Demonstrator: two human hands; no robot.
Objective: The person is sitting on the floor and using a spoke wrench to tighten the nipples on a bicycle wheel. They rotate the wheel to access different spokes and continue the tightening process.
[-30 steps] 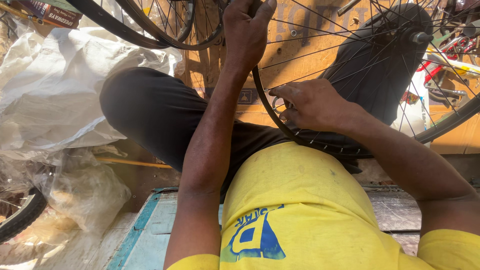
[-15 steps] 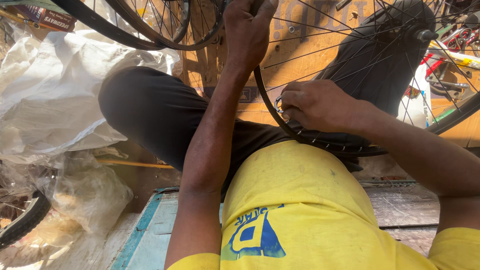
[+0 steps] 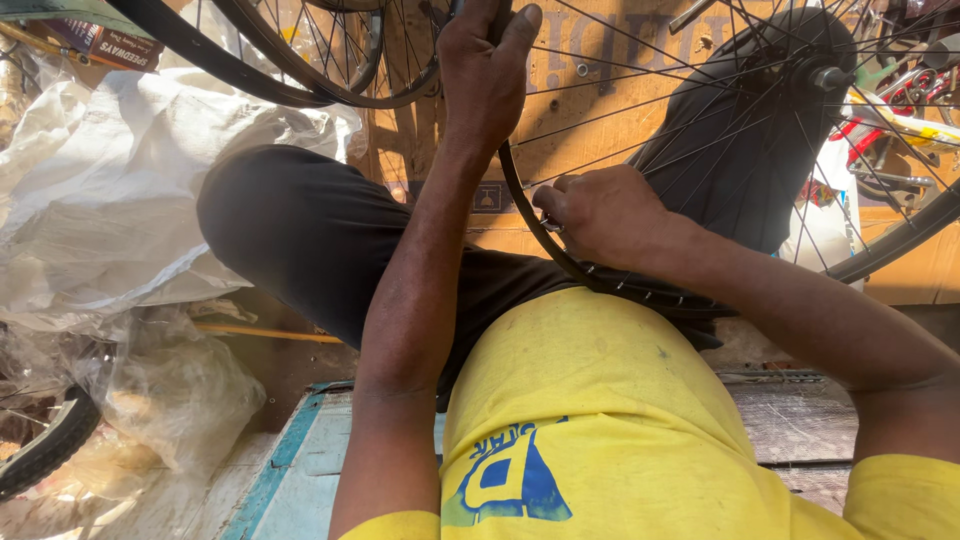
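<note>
The rim (image 3: 700,160) stood upright on my lap, its lower arc pressed against my yellow shirt (image 3: 600,420) and its hub (image 3: 825,75) up toward the far side. My left hand (image 3: 487,75) was closed around the rim's top edge, steadying it. My right hand (image 3: 605,215) sat low on the near arc, fingers pinched shut at a spoke end; something small may have been between them, but I could not tell what. I judged the step to be spoke adjustment at the rim, and the next move would call for a small twist there while the left hand held the wheel from turning. Beyond the rim lay a cardboard sheet (image 3: 600,70); left of it, other tyres (image 3: 280,70) hung above crumpled plastic sheeting (image 3: 100,210).
</note>
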